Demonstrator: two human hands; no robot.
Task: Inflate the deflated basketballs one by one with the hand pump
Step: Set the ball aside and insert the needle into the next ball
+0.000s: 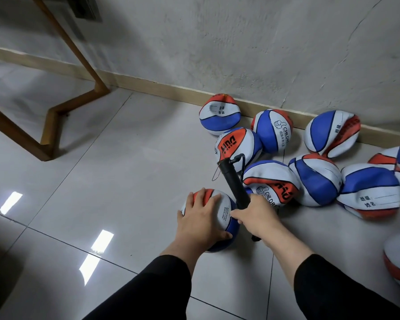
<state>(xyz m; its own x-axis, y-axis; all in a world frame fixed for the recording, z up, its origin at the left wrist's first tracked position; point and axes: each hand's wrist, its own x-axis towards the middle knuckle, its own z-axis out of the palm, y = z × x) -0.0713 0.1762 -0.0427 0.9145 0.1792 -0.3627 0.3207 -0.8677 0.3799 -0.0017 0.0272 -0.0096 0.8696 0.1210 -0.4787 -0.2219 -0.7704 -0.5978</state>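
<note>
A pale tiled floor (116,172) meets a rough grey wall (240,42) along a beige skirting board (162,87), with the angled wooden leg of a table (56,107) standing well to the left of the person's fingers. Beyond and to the right of both hands, a heap of deflated basketballs (319,179) in red, white and blue lies slumped on the floor, several dented or folded in on themselves, some touching the skirting board. Two arms in black sleeves (162,287) reach in from the bottom edge. Under the left hand (200,221) sits one basketball (225,210), rounder than the rest; the fingers are spread and lie flat over its top, with the thumb pressed against its near side. Just right of those fingers, the right hand (255,214) is curled round the lower end of a black hand pump (234,183), whose barrel slants up and away from the knuckles toward the heap. A thin black hose (239,158) loops off the pump's far end, past the fingertips. The pump's bottom end is hidden behind the right hand.
</note>
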